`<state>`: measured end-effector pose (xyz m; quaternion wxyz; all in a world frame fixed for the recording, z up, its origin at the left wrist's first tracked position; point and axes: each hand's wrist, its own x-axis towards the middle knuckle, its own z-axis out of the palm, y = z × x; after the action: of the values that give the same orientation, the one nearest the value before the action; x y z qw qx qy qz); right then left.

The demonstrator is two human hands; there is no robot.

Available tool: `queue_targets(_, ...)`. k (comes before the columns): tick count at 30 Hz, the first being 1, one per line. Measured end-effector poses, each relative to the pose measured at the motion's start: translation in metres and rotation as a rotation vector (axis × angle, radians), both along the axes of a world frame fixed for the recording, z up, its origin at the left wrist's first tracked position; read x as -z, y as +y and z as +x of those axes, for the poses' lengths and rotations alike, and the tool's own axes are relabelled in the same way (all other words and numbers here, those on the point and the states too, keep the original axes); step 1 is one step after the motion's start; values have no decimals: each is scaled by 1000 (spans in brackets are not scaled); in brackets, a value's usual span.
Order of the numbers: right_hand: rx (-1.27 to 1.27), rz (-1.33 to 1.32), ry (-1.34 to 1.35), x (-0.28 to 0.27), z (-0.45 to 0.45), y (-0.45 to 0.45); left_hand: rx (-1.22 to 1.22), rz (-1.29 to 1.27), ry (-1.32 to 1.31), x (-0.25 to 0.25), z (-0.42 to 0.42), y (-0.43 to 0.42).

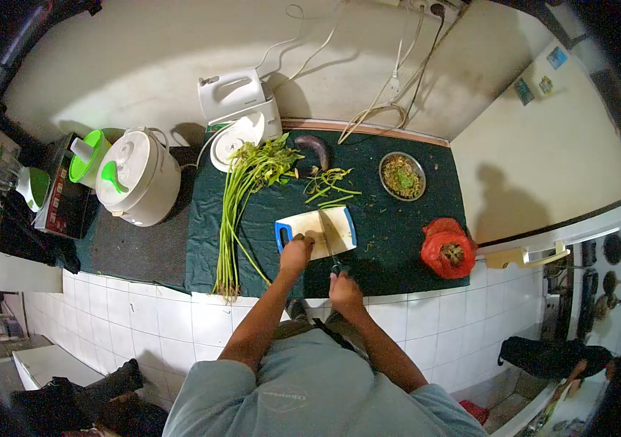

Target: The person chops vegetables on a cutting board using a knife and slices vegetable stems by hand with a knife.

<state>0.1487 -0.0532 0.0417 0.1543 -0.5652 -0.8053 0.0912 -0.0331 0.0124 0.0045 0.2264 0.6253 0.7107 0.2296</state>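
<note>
A white cutting board (299, 225) with blue ends lies near the table's front edge. My right hand (345, 291) is closed round the dark handle of a knife (329, 239), whose blade lies across the board and points away from me. Over the board's left part, by its blue handle, my left hand (297, 255) has its fingers drawn together; whatever they hold is too small or hidden to name. Just beyond the board are cut green stems with leaves (329, 188). To the left stretches a long bunch of leafy green stalks (235, 211).
Behind the board sit an eggplant (315, 148) and a white stand mixer (241, 102). A metal bowl of chopped food (402, 176) and a red bag (447, 249) are on the right. A white rice cooker (139, 175) stands left; cables (376, 109) hang at the wall.
</note>
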Motion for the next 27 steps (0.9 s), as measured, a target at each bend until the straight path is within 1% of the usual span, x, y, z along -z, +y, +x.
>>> queue_targets(2,4,-203,-2,2,-5,-3,100,-70,103,1,1,-1)
queue_targets(3,4,-203,-2,6,-6,-2,100,-69,104,0,1,-3)
queue_targets(5,123,-422,78,14,-8,1,148,24,178,0,2,-9)
queue_targets(6,123,-420,79,9,-11,9,148,26,179,3,0,-11)
queue_targets(8,105,-440,42,-11,-17,29,227,164,278,14,-3,-20)
queue_targets(9,107,-439,45,-19,-19,34,230,165,280,17,-3,-22)
queue_targets(11,42,-546,-43,-34,-20,41,223,167,266,19,-4,-24)
queue_targets(12,55,-528,-82,-40,-22,36,228,170,270,13,-3,-26)
queue_targets(14,92,-549,-44,-40,-26,24,145,181,153,2,-4,-30)
queue_targets(16,126,-568,-16,-33,-26,21,156,195,160,1,-5,-33)
queue_targets(18,146,-497,-54,-20,-26,24,159,209,166,-6,-5,-32)
queue_targets(20,127,-476,-76,-21,-29,37,12,147,40,-26,-2,-36)
queue_targets(21,109,-453,-99,-22,-30,44,17,145,42,-20,-4,-37)
queue_targets(22,43,-495,-120,-26,-29,48,57,118,61,-11,-7,-35)
queue_targets(23,48,-492,-115,-30,-30,46,96,93,80,-3,-10,-31)
queue_targets(27,143,-490,-70,-23,-26,18,98,139,87,3,-14,-26)
